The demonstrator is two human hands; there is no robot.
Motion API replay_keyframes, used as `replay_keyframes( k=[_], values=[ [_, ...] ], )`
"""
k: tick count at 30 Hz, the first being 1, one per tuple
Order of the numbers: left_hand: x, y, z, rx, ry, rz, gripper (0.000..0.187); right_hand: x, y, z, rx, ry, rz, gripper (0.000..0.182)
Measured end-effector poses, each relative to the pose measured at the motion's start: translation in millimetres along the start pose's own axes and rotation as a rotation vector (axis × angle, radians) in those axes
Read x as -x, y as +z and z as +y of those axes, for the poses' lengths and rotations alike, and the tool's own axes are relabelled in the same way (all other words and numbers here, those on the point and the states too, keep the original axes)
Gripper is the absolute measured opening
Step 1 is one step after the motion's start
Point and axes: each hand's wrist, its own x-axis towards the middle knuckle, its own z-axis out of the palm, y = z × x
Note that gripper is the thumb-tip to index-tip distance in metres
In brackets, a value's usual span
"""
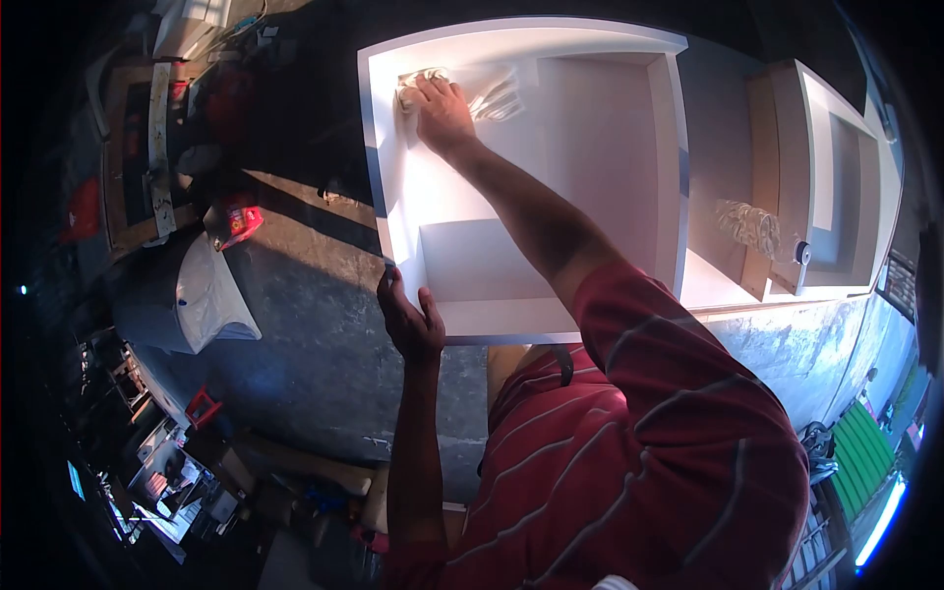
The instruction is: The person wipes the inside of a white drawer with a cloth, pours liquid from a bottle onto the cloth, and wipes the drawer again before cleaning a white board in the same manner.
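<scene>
A white open-fronted cabinet box (682, 128) lies before me with its hollow inside facing up. My right hand (442, 113) reaches inside and presses a crumpled pale cloth (405, 96) against the far left corner. The cloth is partly hidden under the fingers. A wavy pale patch beside it looks like its reflection on the glossy panel. At the near left corner, my left hand (411, 320) grips the box's outer edge, with the thumb apart from the fingers.
To the right stands another white cabinet box (792, 177) with bare wooden sides. A crumpled cloth (749, 228) and a tape roll (803, 253) are beside it. On the left are a red packet (239, 224), a white sheet-covered item (208, 295) and a red stool (204, 406).
</scene>
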Motion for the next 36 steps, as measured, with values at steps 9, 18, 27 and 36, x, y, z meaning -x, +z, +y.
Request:
replay_keyframes(
  k=[9, 18, 27, 36],
  values=[
    [-3.6, 1.6, 0.2, 0.065, 0.032, 0.047, 0.037, 117.7, -74.3, -22.7, -0.271, -0.484, -0.674, 0.037],
    [-3.6, 2.3, 1.4, 0.01, 0.037, 0.055, 0.033, 196.6, -122.7, 5.2, -0.616, -0.463, -1.234, 0.032],
    [-4.6, 3.5, 2.1, -0.023, 0.037, 0.076, 0.032, 187.1, -267.2, 113.7, 0.211, -0.557, -1.789, 0.012],
    [-4.9, 4.5, 1.3, 0.006, 0.061, 0.099, 0.033, 187.5, -149.5, 6.3, -0.955, 0.331, -1.172, 0.024]
  ],
)
